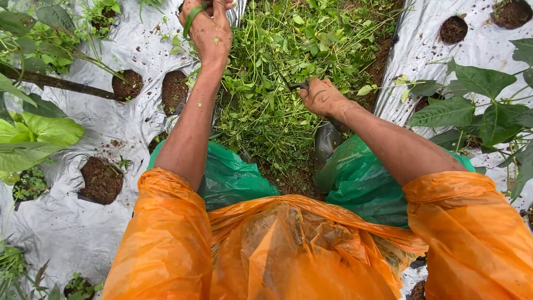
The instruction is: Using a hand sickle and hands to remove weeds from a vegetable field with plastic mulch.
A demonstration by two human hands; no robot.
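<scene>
My left hand [207, 28] is raised at the top of the head view, fist closed around green stems [191, 19] that stick out by the wrist. My right hand [322, 97] reaches lower into a thick strip of green weeds [277, 72] and grips a dark tool handle [297, 86], whose blade is hidden in the leaves. Both arms come out of orange plastic sleeves [166, 233]. The weeds grow in a soil furrow between two sheets of silver plastic mulch.
Silver mulch sheets [66, 228] lie left and right, with round planting holes of dark soil [101, 179]. Leafy plants [477, 105] stand at the right edge and others at the left. Green plastic [233, 178] covers my knees; a dark boot [326, 141] shows between them.
</scene>
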